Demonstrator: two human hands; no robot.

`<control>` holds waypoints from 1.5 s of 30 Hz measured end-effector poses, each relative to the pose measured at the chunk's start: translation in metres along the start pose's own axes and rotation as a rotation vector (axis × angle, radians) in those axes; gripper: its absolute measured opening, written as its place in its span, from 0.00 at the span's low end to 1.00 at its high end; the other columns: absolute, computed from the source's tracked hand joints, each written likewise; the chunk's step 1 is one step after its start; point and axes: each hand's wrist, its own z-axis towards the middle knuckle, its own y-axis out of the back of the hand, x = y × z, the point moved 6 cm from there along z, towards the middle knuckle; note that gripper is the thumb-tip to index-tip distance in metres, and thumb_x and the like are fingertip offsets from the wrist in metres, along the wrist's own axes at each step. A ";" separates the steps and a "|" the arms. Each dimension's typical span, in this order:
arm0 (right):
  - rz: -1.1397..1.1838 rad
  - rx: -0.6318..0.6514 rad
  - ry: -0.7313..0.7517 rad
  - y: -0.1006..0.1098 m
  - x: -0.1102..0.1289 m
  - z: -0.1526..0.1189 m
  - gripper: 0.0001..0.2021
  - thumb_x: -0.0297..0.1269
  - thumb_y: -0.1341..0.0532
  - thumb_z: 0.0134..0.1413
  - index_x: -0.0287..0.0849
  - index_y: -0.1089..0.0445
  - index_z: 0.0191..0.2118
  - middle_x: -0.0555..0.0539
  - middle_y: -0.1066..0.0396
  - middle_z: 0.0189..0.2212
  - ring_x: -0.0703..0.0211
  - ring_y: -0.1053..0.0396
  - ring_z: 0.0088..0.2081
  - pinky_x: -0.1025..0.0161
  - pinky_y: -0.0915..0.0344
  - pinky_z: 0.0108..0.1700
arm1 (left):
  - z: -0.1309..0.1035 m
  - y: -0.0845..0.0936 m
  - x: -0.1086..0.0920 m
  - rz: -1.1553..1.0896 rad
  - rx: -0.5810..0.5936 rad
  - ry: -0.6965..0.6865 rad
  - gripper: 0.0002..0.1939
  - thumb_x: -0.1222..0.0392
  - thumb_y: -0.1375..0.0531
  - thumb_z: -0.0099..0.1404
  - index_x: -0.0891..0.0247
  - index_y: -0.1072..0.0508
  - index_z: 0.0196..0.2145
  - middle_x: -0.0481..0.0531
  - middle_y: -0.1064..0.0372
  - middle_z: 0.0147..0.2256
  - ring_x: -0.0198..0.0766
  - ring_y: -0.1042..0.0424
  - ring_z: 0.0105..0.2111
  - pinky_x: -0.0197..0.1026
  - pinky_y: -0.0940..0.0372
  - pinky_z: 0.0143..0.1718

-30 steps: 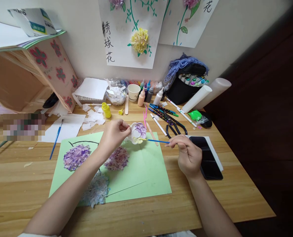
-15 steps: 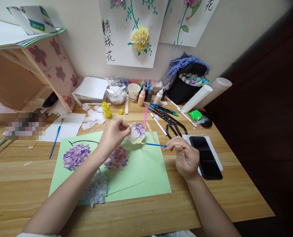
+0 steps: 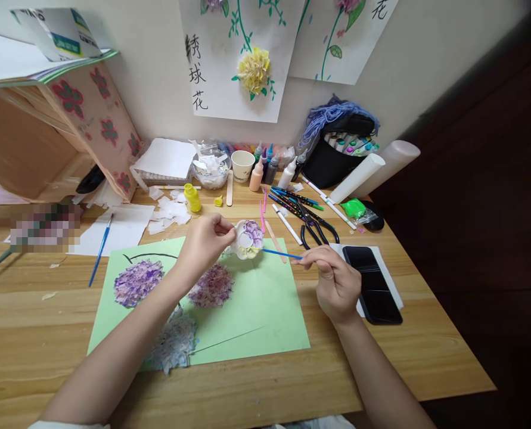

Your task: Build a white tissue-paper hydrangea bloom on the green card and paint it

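Pinched at its edge by my left hand [image 3: 211, 238] is a small white scalloped paint palette [image 3: 246, 239], with purple paint on one side and pale yellow on the near side. My right hand [image 3: 334, 280] is closed around a blue-handled paintbrush [image 3: 278, 253], whose tip touches the yellow part of the palette. Below lies a green sheet [image 3: 265, 304] with a black curved line. On it sit a purple paper flower [image 3: 139, 283], a pinkish-purple one [image 3: 211, 286] and a pale blue one [image 3: 173, 345], partly covered by my left forearm.
Behind stand a yellow paint bottle [image 3: 192, 198], a paper cup [image 3: 242, 165] and several paint bottles [image 3: 256, 177]. Scissors [image 3: 314, 223], pens and a phone [image 3: 372, 286] lie on the right. Another paintbrush [image 3: 101, 250] rests at left, near torn paper [image 3: 171, 211].
The brush tip has moved slightly up and further into the palette's yellow part. The palette has tilted a little; both hands keep their holds.
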 end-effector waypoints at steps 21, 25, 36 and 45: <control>0.053 -0.055 -0.041 0.000 -0.002 -0.001 0.13 0.36 0.50 0.62 0.43 0.31 0.31 0.48 0.29 0.24 0.59 0.32 0.27 0.60 0.35 0.29 | 0.000 -0.001 0.002 -0.026 0.002 -0.004 0.06 0.58 0.40 0.52 0.63 0.29 0.24 0.54 0.24 0.27 0.41 0.26 0.27 0.38 0.34 0.27; 0.096 -0.004 -0.042 -0.005 -0.002 -0.002 0.13 0.36 0.50 0.62 0.44 0.30 0.32 0.47 0.29 0.25 0.58 0.30 0.30 0.60 0.34 0.31 | -0.001 0.000 0.001 -0.016 0.006 -0.017 0.06 0.59 0.40 0.52 0.64 0.29 0.24 0.54 0.24 0.26 0.41 0.26 0.27 0.38 0.34 0.26; 0.083 0.035 -0.048 -0.007 -0.004 -0.002 0.13 0.37 0.50 0.62 0.44 0.30 0.31 0.47 0.30 0.24 0.58 0.30 0.29 0.59 0.33 0.31 | 0.000 -0.002 0.003 -0.018 0.008 -0.024 0.05 0.59 0.40 0.52 0.63 0.29 0.24 0.53 0.24 0.26 0.41 0.25 0.27 0.38 0.34 0.26; 0.077 0.007 -0.048 -0.003 -0.003 0.000 0.13 0.35 0.50 0.62 0.43 0.31 0.30 0.48 0.30 0.24 0.59 0.31 0.28 0.59 0.35 0.31 | 0.000 -0.002 0.001 -0.023 0.012 -0.029 0.05 0.59 0.40 0.52 0.64 0.29 0.24 0.54 0.25 0.26 0.42 0.25 0.27 0.38 0.33 0.27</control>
